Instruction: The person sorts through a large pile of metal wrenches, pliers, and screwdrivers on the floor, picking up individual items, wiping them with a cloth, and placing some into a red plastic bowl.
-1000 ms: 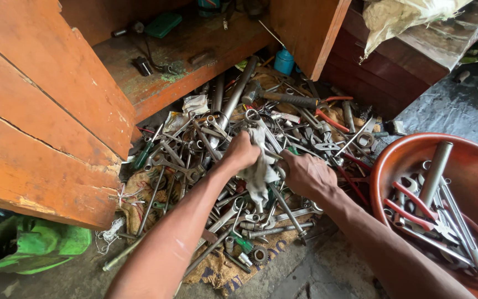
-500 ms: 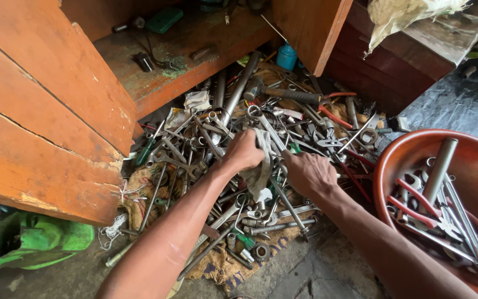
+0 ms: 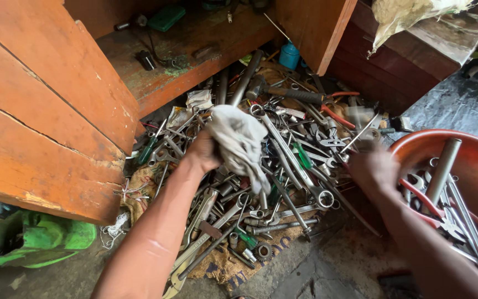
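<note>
My left hand (image 3: 203, 152) is shut on a dirty grey-white rag (image 3: 242, 141) and holds it up over a heap of spanners and other metal tools (image 3: 291, 171) that lies on the ground. My right hand (image 3: 376, 169) is blurred and sits at the near rim of a round orange basin (image 3: 416, 141) on the right. I cannot tell whether it holds anything. Inside the basin lie more spanners, a red-handled tool and a grey metal tube (image 3: 443, 166).
An open wooden cabinet door (image 3: 45, 122) juts out on the left, with a worn shelf (image 3: 195, 61) behind the heap. A small blue can (image 3: 290, 55) and a hammer (image 3: 283, 91) are at the back. Green plastic (image 3: 34, 238) lies bottom left. Brown sacking (image 3: 222, 266) lies under the tools.
My left hand has lifted the rag up off the heap. My right hand has left the rag and swung right to the orange basin.
</note>
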